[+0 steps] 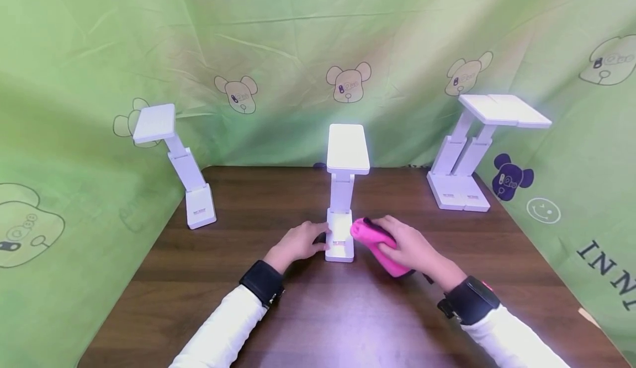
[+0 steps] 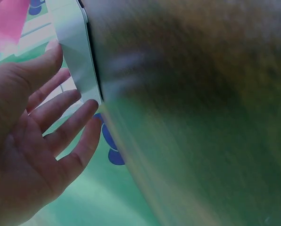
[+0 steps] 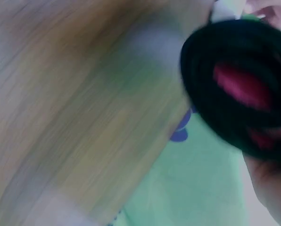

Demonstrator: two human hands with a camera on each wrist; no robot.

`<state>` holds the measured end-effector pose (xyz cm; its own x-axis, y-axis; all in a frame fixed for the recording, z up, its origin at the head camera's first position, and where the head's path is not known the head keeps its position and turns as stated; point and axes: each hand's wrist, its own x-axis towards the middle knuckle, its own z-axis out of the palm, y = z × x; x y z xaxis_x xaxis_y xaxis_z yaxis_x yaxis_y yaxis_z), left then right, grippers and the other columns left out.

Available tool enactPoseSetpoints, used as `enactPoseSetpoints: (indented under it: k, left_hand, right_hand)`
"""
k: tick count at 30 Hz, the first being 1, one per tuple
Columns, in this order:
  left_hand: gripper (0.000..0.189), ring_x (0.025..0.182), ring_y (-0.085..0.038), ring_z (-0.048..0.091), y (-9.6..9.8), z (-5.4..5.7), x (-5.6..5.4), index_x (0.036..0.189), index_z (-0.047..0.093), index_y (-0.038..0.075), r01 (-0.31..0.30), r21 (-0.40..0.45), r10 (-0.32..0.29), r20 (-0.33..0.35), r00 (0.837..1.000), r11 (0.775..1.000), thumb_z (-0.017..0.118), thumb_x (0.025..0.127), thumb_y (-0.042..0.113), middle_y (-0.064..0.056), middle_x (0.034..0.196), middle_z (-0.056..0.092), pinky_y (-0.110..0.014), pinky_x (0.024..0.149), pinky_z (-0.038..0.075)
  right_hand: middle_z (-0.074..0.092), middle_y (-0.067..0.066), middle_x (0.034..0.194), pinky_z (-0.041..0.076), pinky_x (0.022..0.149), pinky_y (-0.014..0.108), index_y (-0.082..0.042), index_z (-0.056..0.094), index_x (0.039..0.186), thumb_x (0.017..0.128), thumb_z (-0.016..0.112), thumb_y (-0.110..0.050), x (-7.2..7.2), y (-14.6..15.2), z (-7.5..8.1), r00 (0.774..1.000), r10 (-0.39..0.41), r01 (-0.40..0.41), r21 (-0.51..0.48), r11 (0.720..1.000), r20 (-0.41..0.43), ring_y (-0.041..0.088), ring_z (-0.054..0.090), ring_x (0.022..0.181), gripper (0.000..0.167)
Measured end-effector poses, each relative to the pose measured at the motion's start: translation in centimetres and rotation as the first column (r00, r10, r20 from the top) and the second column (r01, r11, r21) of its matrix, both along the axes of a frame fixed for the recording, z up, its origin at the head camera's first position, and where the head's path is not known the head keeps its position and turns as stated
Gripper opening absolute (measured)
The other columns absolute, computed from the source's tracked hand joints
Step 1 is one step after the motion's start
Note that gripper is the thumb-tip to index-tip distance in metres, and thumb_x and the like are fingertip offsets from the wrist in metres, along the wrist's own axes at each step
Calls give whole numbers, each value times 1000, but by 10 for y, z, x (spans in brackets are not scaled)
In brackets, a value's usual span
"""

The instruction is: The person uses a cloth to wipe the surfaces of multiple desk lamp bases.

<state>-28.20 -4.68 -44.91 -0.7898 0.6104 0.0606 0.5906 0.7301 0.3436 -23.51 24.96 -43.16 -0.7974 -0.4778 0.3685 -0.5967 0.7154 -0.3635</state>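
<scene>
A white desk lamp (image 1: 340, 191) stands lit at the middle of the table, its panel raised over its base. My left hand (image 1: 299, 240) touches the left edge of that base with its fingertips. In the left wrist view, the left fingers (image 2: 67, 129) are spread and loosely bent beside the white base (image 2: 77, 47). At the base's right side, my right hand (image 1: 408, 241) grips a soft pink bundle (image 1: 382, 255) with black edging. Seen end-on in the right wrist view, the bundle (image 3: 242, 87) shows a dark rim around pink; its exact kind is unclear.
Another white lamp (image 1: 186, 172) stands at the table's left edge. Two more lamps (image 1: 459, 155) stand side by side at the back right. A green printed curtain (image 1: 293, 37) hangs behind and along both sides of the brown table (image 1: 223, 324).
</scene>
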Motion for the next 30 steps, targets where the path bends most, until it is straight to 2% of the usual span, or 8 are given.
enactPoseSetpoints:
  k: [6,10,12,14,18,20,24,30]
  left_hand:
    - [25,96,-21,68,5,-3,2,119,71,6,-6,189,39,-168,985,982,69,97,15,-8,110,74,-38,90,56]
    - [24,95,-26,70,17,-3,7,119,68,-1,-18,449,92,-144,985,893,56,103,13,-15,104,73,-41,86,57]
    - [34,109,-31,68,22,0,13,129,63,-2,-73,585,90,0,996,808,50,106,19,-19,115,71,-45,93,54]
    - [44,127,-32,58,28,4,18,142,53,-2,-154,722,14,196,981,675,44,109,26,-21,133,63,-49,104,47]
    - [52,138,-28,44,41,12,26,156,37,12,-345,848,-221,455,862,401,36,110,39,-11,152,47,-46,112,36]
    - [48,135,-24,45,47,15,27,154,39,19,-370,871,-302,466,832,324,35,110,40,-6,150,47,-43,109,37]
    - [45,134,-21,45,52,16,27,153,38,29,-355,890,-339,441,831,287,34,110,41,-1,149,48,-42,106,37]
    - [57,124,-23,49,43,12,27,157,31,11,-387,831,-265,509,819,400,27,111,43,-16,141,50,-37,101,39]
  right_hand:
    - [66,12,114,58,73,34,-7,48,140,99,68,-18,-4,-28,-1,969,109,-16,-384,923,221,19,65,90,47]
    - [62,17,120,58,78,34,-5,42,144,103,60,-13,0,-51,-5,938,213,-28,-552,834,273,25,64,95,45]
    - [59,20,123,57,82,35,-3,40,146,103,57,-10,2,-63,-5,932,236,-19,-615,788,274,30,64,100,46]
    - [56,20,127,57,86,35,-3,38,147,103,57,-9,4,-75,-4,935,219,18,-657,754,277,31,62,106,48]
    - [48,20,133,51,101,46,-1,38,148,102,56,-3,6,-93,-4,963,129,76,-695,715,238,35,54,120,50]
    - [45,22,133,48,103,54,3,39,146,100,56,3,9,-100,0,975,76,95,-697,711,211,38,52,121,49]
    - [47,24,130,50,95,55,6,38,143,96,60,7,10,-107,2,984,-53,156,-686,710,169,41,55,115,52]
    - [58,17,105,54,76,32,0,48,119,87,73,4,8,-104,1,969,-207,240,-716,656,135,31,61,90,41]
